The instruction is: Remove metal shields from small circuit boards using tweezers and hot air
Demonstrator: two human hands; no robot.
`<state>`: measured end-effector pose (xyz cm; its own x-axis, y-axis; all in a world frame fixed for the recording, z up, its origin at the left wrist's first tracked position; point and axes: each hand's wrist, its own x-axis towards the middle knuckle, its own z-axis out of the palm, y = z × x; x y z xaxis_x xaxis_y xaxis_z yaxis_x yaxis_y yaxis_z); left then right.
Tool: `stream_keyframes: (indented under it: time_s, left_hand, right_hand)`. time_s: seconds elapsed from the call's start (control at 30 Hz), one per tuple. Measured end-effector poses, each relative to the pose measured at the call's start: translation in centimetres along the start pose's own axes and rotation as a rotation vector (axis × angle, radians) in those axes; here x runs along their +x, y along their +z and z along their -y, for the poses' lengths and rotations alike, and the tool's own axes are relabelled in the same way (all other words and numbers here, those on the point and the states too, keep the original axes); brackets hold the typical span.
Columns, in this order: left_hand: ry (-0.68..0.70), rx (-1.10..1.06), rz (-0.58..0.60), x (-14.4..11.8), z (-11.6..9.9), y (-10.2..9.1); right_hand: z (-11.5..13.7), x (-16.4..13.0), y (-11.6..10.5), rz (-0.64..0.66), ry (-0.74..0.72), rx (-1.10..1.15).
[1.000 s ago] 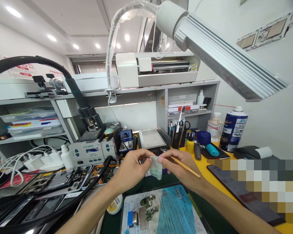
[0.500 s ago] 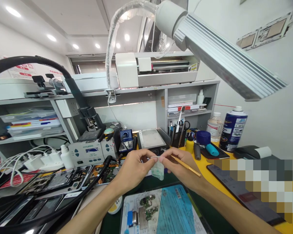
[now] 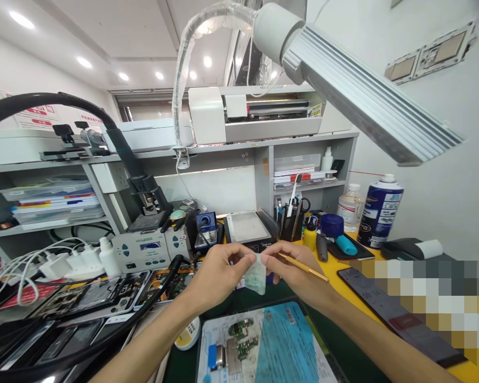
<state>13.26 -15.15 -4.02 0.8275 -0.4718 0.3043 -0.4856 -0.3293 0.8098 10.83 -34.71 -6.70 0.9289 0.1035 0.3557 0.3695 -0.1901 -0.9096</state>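
Between my two hands hangs a small pale cloth or wipe (image 3: 256, 277) with greenish stains. My left hand (image 3: 228, 270) pinches its upper left edge between thumb and forefinger. The upper right edge is pinched by my right hand (image 3: 292, 266), which also keeps a thin gold-coloured rod-shaped tool (image 3: 305, 267) tucked across it; the tool's tip is hidden. Below them lies a work pad (image 3: 291, 340) with blue and white printing. Small green circuit boards (image 3: 243, 340) and a metal-shielded part with a blue tab (image 3: 217, 357) rest on its left side.
At left stand a soldering station (image 3: 147, 249), a thick black cable (image 3: 159, 290) and opened phones (image 3: 99, 292). A round tub (image 3: 188, 334) sits beside the pad. Behind are a flat heating plate (image 3: 247, 227) and a pen holder (image 3: 291, 226); a spray can (image 3: 381, 213) is at right. A lamp (image 3: 367, 90) hangs overhead.
The cloth has shifted slightly left and hangs more spread out between my fingers. Both hands stay in almost the same place, still pinching it.
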Motion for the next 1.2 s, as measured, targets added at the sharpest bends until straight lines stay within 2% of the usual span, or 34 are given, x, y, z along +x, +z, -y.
stream_keyframes:
  time_s: [0.2,0.33,0.5,0.6,0.87,1.2]
  left_hand:
    - [-0.01,-0.044,0.03,0.5,-0.4,-0.7]
    - [-0.004,-0.068,0.028,0.7,-0.5,-0.9]
    - [0.028,-0.073,0.017,0.6,-0.4,-1.0]
    - [0.067,-0.043,0.01,0.2,-0.4,-1.1]
    - [0.263,0.17,0.052,-1.7,-0.7,0.0]
    - [0.479,0.552,-0.005,-1.8,1.3,1.6]
  right_hand:
    - [0.0,0.1,-0.1,0.159,0.036,0.02]
    - [-0.2,0.3,0.1,0.153,0.137,0.124]
    - [-0.4,0.3,0.0,0.242,0.267,0.31]
    - [-0.5,0.4,-0.2,0.218,0.366,0.423]
    - [-1.3,0.7,-0.4,0.255,0.524,0.608]
    - [-0.7,0.9,-0.5,0.289,0.588,0.762]
